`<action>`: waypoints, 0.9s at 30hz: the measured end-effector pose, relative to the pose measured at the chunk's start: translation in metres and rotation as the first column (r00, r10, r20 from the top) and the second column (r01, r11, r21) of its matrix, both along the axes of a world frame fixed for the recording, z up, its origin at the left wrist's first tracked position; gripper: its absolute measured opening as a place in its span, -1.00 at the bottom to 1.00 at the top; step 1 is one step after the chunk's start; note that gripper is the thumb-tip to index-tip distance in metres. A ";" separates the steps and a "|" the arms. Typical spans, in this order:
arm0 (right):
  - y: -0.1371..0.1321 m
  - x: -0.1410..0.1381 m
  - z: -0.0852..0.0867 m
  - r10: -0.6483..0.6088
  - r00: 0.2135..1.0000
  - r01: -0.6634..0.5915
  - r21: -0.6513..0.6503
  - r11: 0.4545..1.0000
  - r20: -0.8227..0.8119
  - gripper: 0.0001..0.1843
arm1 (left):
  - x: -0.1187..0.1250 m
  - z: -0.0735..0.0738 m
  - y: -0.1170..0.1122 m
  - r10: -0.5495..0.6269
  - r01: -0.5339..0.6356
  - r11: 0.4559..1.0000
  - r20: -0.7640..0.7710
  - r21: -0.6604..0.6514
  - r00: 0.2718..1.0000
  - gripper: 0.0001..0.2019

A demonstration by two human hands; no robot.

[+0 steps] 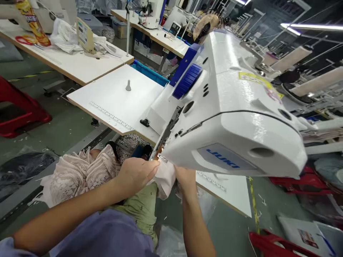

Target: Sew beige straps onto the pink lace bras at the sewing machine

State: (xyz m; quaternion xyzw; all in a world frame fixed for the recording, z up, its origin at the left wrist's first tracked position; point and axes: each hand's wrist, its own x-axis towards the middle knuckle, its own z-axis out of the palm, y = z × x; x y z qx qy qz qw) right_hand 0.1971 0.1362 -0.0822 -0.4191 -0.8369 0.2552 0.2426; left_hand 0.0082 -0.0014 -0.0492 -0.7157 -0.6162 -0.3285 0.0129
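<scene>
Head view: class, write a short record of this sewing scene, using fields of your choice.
Machine: white sewing machine on a white table
Left hand: grips the pale cloth by the machine's front end
Right hand: against the same cloth, grip partly hidden
Lap: heap of pink lace

A red stool [23, 109] stands on the green floor [66, 125], a yellow snack bag [34, 25] lies on the far table [80, 67], and a blue bin [150, 72] sits between the tables.
</scene>
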 end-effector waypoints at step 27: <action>-0.044 -0.006 0.000 -0.426 0.727 -0.128 -0.715 0.687 -0.539 -0.61 | -0.008 0.009 -0.001 -0.011 0.017 0.998 0.125 -0.054 0.992 -0.67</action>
